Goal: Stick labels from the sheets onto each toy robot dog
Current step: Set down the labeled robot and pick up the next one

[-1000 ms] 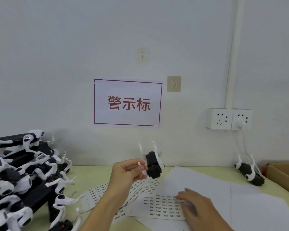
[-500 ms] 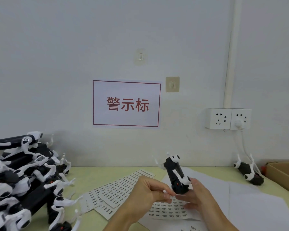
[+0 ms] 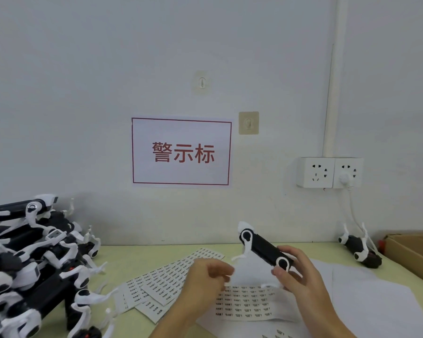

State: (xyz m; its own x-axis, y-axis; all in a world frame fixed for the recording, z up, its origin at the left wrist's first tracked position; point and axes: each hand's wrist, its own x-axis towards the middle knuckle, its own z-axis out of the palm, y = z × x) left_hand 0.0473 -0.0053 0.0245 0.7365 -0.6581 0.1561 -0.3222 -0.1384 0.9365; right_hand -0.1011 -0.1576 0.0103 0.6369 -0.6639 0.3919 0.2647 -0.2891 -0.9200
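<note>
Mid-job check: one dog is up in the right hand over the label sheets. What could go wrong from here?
The right hand grips the dog only at its lower end, so it could slip onto the sheets. Its thin white legs might snag a sheet edge. The left hand is blurred; whether it holds a label cannot be told, so a label may be lost.

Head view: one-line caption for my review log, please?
Right hand holds a toy robot dog above label sheets; left hand alongside, blurred.
</note>
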